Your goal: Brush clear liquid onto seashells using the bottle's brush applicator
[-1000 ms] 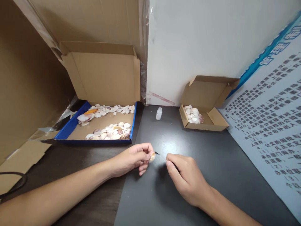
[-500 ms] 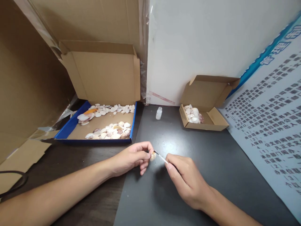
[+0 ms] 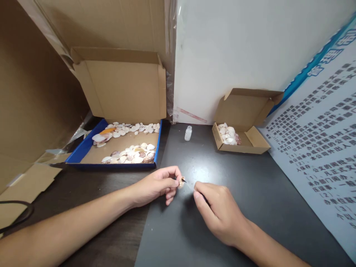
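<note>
Pinching a shell (image 3: 181,183), the left hand (image 3: 164,185) has tilted it. The right hand (image 3: 218,209), closed on apparently a brush (image 3: 189,185), edges nearer.

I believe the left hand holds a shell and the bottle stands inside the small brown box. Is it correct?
Not quite: the head view shows the bottle on the dark tabletop, outside the small brown box. The left hand holds a shell.

This looks like a makeshift craft corner in an office or similar workplace, with a dark counter (image 3: 222,215), open boxes (image 3: 130,142) of shells, cardboard (image 3: 105,22) standing behind, and a large printed notice (image 3: 314,148) in Chinese characters.
</note>
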The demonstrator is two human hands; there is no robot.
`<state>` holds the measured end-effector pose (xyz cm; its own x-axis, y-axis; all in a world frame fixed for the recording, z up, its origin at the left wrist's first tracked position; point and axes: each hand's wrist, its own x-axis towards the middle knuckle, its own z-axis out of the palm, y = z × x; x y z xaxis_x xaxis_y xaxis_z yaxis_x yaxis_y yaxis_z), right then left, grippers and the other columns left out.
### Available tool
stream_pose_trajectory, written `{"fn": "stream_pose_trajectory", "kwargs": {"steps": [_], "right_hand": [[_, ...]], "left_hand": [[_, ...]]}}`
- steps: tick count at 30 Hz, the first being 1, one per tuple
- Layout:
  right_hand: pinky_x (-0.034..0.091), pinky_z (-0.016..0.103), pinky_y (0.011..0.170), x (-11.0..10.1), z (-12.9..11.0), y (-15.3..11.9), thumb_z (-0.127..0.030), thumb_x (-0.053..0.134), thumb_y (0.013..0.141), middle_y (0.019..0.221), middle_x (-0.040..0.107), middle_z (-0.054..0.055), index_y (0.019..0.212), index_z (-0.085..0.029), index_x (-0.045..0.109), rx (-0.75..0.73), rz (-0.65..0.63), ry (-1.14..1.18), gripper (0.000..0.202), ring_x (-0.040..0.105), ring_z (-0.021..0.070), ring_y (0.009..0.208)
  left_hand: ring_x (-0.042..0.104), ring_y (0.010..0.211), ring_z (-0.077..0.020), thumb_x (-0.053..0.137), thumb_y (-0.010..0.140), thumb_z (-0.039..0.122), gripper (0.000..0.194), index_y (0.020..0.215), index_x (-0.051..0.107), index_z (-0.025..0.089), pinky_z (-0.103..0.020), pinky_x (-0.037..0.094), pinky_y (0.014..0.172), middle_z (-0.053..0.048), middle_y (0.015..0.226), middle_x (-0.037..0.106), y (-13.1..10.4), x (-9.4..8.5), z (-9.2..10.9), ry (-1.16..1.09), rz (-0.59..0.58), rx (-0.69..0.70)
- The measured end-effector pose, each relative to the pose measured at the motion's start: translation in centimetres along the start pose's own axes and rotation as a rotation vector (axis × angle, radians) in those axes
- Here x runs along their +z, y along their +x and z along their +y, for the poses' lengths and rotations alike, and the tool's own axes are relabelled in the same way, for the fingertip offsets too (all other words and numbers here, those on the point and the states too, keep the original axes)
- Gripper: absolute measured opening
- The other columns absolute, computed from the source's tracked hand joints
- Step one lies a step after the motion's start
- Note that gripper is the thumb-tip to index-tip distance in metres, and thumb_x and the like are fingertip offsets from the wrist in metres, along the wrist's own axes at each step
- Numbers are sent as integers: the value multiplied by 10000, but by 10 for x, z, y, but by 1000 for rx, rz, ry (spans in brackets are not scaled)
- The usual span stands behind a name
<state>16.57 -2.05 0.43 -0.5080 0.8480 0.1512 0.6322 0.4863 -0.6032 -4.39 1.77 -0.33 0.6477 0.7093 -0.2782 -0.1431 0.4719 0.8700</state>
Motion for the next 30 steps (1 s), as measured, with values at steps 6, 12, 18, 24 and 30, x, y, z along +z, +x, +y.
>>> {"fn": "stream_pose_trajectory", "kwargs": {"steps": [6,12,18,24,30], "right_hand": [[231,285,552,-1,0,1,-270,328,961,592,404,-31,686,-221,273,-11,13,23,285,382,128,525],[209,292,546,0,-1,1,-274,341,956,574,399,-31,673,-220,271,55,34,-22,296,376,128,511],[237,276,555,-1,-1,1,-278,358,945,597,424,-31,687,-219,294,-18,-16,34,272,397,128,532],[217,280,543,1,-1,1,-329,333,977,584,429,-33,689,-221,310,86,24,-23,309,401,131,512],[245,253,538,0,-5,-2,-309,446,922,580,428,-59,734,-222,365,30,-35,50,222,385,117,499]], "left_hand": [[445,490,-54,649,804,240,174,807,483,185,-214,428,490,38,737,515,0,0,0,28,9,-5],[443,482,-60,637,827,269,166,817,495,183,-223,431,501,44,700,499,0,-2,0,110,-23,8],[449,476,-55,609,828,232,139,824,478,189,-216,424,496,46,720,507,0,-2,-1,125,2,6],[456,477,-53,594,837,229,125,813,480,183,-211,431,501,45,713,504,0,-2,-1,167,-17,11],[462,468,-47,612,820,211,133,816,482,182,-207,436,486,42,730,512,0,-4,-4,110,-8,11]]}}
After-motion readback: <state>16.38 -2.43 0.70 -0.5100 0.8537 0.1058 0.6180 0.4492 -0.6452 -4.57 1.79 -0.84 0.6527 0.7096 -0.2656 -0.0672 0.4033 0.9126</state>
